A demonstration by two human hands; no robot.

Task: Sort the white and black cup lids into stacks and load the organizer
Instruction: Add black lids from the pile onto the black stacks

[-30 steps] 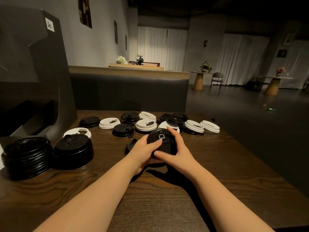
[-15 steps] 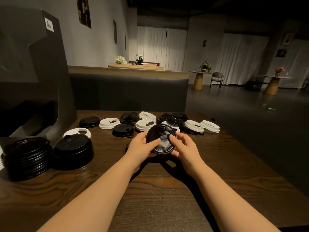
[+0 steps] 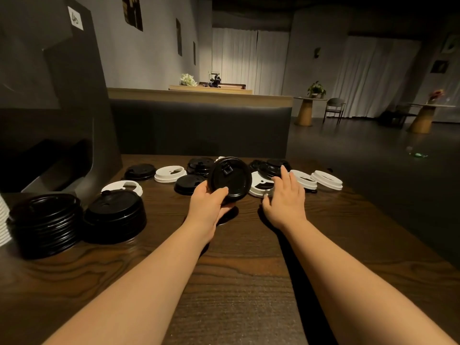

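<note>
Dark bench (image 3: pixel 199 128), curtains (image 3: pixel 249 58), round tables (image 3: pixel 307 109).

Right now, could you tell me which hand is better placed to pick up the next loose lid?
Probably the right hand: it hovers open over a white lid, while the left hand holds a black lid.

- A dark wooden table (image 3: pixel 244 282) carries everything.
- Two stacks of black lids (image 3: pixel 44 222) (image 3: pixel 115 215) stand at its left, side by side.
- A tall dark organizer (image 3: pixel 49 108) stands behind them.
- Loose white lids (image 3: pixel 170 173) and black lids (image 3: pixel 140 171) lie scattered along the far edge.
- One white lid (image 3: pixel 122 188) lies just behind the right stack.
</note>
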